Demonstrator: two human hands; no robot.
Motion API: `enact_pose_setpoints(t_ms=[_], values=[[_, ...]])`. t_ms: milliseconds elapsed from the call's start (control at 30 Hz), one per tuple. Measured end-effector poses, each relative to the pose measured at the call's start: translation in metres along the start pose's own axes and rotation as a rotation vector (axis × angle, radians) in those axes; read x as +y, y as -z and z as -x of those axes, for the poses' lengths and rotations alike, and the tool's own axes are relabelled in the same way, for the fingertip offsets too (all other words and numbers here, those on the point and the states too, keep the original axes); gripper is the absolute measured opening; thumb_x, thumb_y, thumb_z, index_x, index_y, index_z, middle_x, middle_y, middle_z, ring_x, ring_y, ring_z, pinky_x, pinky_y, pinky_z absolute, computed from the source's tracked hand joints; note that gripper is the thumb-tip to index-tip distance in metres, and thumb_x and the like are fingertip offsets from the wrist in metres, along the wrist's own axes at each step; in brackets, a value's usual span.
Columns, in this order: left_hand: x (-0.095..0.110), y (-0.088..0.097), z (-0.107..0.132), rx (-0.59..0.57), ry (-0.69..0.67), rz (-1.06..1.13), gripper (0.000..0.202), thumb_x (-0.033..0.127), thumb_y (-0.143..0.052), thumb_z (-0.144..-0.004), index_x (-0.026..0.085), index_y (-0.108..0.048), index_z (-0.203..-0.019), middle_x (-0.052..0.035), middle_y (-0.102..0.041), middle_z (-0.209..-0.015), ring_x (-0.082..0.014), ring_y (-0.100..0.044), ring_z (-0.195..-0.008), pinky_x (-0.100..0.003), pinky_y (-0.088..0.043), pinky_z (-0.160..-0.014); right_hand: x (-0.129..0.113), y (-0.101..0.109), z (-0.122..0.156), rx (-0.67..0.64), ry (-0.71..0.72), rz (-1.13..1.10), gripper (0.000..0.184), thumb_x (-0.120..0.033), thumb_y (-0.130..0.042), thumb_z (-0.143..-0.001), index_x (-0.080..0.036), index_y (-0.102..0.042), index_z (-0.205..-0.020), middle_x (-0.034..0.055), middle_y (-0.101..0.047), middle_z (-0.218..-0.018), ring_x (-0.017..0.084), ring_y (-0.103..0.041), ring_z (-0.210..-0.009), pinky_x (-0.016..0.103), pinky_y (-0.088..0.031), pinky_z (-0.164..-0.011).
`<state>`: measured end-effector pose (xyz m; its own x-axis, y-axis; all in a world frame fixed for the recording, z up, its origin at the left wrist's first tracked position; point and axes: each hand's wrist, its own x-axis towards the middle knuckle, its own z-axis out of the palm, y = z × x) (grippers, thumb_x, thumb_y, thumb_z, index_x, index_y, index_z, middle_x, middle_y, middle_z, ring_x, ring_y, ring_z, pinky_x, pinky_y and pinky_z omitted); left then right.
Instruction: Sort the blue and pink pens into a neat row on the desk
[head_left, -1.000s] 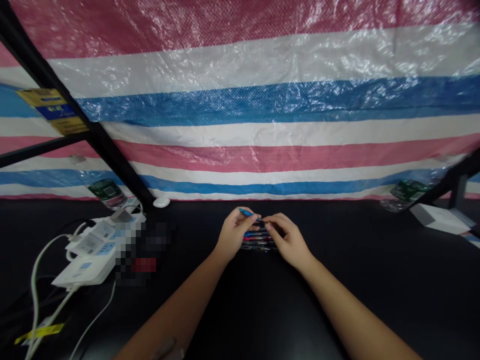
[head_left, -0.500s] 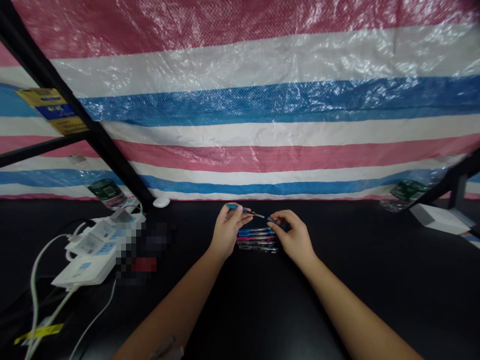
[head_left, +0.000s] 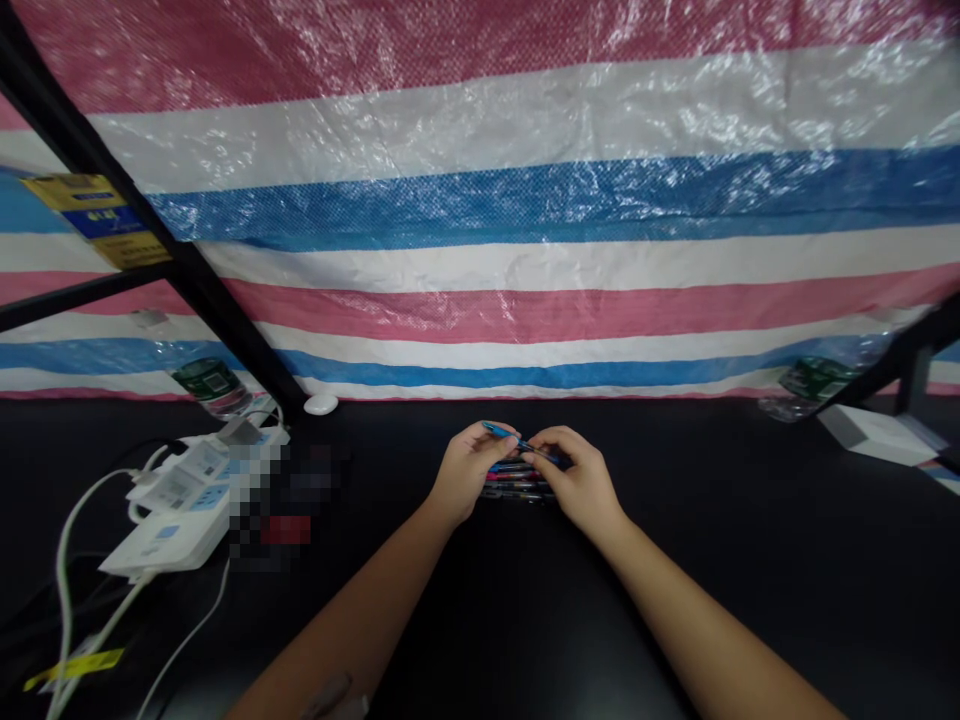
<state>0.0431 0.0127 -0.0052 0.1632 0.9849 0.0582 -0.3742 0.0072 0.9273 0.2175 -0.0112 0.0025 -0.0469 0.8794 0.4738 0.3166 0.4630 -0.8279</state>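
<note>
My hands had closed together since the earlier frame. I was working the blue pen (head_left: 521, 443) over the row of pens (head_left: 517, 486) on the table (head_left: 525, 600): my left fingers (head_left: 501, 436) pinched it near one end, my right fingers (head_left: 538, 452) held it near the other. My hands hid part of the row, and the pen's far tip was hard to make out.

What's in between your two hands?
The head view shows a blue pen reaching from the left hand to the right hand, with a row of pens lying below it on the black table.
</note>
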Motion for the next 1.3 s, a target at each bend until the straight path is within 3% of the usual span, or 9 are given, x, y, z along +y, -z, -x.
enact_pose_setpoints(t_ms=[200, 367, 433, 533, 700, 900, 1067, 1233, 1300], values=[[0.001, 0.002, -0.001, -0.014, 0.007, -0.008, 0.026, 0.028, -0.085, -0.074, 0.017, -0.077, -0.096, -0.0066, -0.077, -0.097, -0.0179, -0.071, -0.088, -0.033, -0.053, -0.09, 0.0, 0.001, 0.0, -0.096, -0.235, -0.088, 0.03, -0.046, -0.059, -0.096, -0.02, -0.075, -0.097, 0.0053, -0.073, -0.085, 0.021, -0.065, -0.076, 0.032, -0.051, -0.07], [0.001, 0.003, 0.0, -0.018, 0.007, 0.005, 0.024, 0.029, -0.084, -0.077, 0.019, -0.077, -0.097, -0.0058, -0.078, -0.098, -0.0192, -0.071, -0.094, -0.033, -0.052, -0.091, -0.002, -0.001, 0.002, -0.099, -0.207, -0.161, 0.029, -0.043, -0.073, -0.087, -0.019, -0.068, -0.103, 0.0043, -0.071, -0.09, 0.02, -0.066, -0.085, 0.031, -0.051, -0.079], [0.001, 0.003, 0.0, -0.022, 0.014, -0.002, 0.024, 0.029, -0.084, -0.076, 0.018, -0.077, -0.097, -0.0057, -0.078, -0.096, -0.019, -0.071, -0.091, -0.033, -0.052, -0.09, -0.003, -0.001, 0.002, -0.125, -0.224, -0.138, 0.027, -0.046, -0.067, -0.091, -0.019, -0.068, -0.091, 0.0027, -0.067, -0.081, 0.018, -0.063, -0.077, 0.029, -0.048, -0.073], [0.002, 0.001, 0.001, -0.033, 0.03, -0.003, 0.025, 0.03, -0.084, -0.075, 0.018, -0.077, -0.096, -0.0062, -0.078, -0.094, -0.0194, -0.071, -0.088, -0.035, -0.053, -0.09, -0.004, -0.001, 0.003, -0.175, -0.258, -0.112, 0.047, -0.051, -0.049, -0.1, -0.019, -0.06, -0.068, -0.0007, -0.053, -0.062, 0.014, -0.051, -0.06, 0.027, -0.041, -0.061], [0.004, 0.0, 0.002, -0.046, -0.009, -0.033, 0.024, 0.03, -0.083, -0.076, 0.018, -0.077, -0.096, -0.007, -0.078, -0.096, -0.0198, -0.071, -0.092, -0.035, -0.052, -0.093, -0.008, -0.002, 0.003, -0.137, -0.253, -0.211, 0.033, -0.051, -0.067, -0.09, -0.019, -0.061, -0.09, -0.0038, -0.05, -0.066, 0.013, -0.046, -0.06, 0.026, -0.037, -0.058], [0.006, 0.0, 0.003, -0.071, 0.009, -0.052, 0.024, 0.031, -0.083, -0.077, 0.018, -0.077, -0.096, -0.0069, -0.077, -0.094, -0.0196, -0.071, -0.086, -0.034, -0.053, -0.087, -0.007, -0.003, 0.005, -0.23, -0.317, -0.24, 0.048, -0.06, -0.048, -0.099, -0.018, -0.062, -0.079, -0.0033, -0.047, -0.057, 0.012, -0.039, -0.052, 0.026, -0.031, -0.052], [0.007, 0.0, 0.003, -0.059, -0.021, -0.078, 0.024, 0.031, -0.083, -0.077, 0.017, -0.078, -0.095, -0.0071, -0.077, -0.095, -0.0206, -0.07, -0.091, -0.034, -0.051, -0.091, -0.009, -0.003, 0.006, -0.188, -0.313, -0.325, 0.037, -0.056, -0.069, -0.088, -0.02, -0.057, -0.089, -0.007, -0.042, -0.061, 0.01, -0.036, -0.051, 0.024, -0.028, -0.049], [0.008, 0.001, 0.003, -0.079, 0.012, -0.074, 0.024, 0.031, -0.083, -0.077, 0.017, -0.077, -0.096, -0.0062, -0.077, -0.093, -0.0195, -0.07, -0.087, -0.034, -0.052, -0.089, -0.01, -0.004, 0.006, -0.247, -0.371, -0.331, 0.052, -0.064, -0.049, -0.097, -0.019, -0.056, -0.072, -0.0039, -0.045, -0.054, 0.01, -0.034, -0.047, 0.025, -0.025, -0.046], [0.008, 0.002, 0.003, -0.085, 0.002, -0.077, 0.024, 0.03, -0.083, -0.077, 0.018, -0.077, -0.096, -0.0061, -0.077, -0.093, -0.0194, -0.07, -0.087, -0.034, -0.051, -0.089, -0.011, -0.004, 0.005, -0.242, -0.4, -0.389, 0.048, -0.064, -0.054, -0.094, -0.019, -0.056, -0.078, -0.0062, -0.041, -0.054, 0.009, -0.031, -0.045, 0.025, -0.024, -0.045]])
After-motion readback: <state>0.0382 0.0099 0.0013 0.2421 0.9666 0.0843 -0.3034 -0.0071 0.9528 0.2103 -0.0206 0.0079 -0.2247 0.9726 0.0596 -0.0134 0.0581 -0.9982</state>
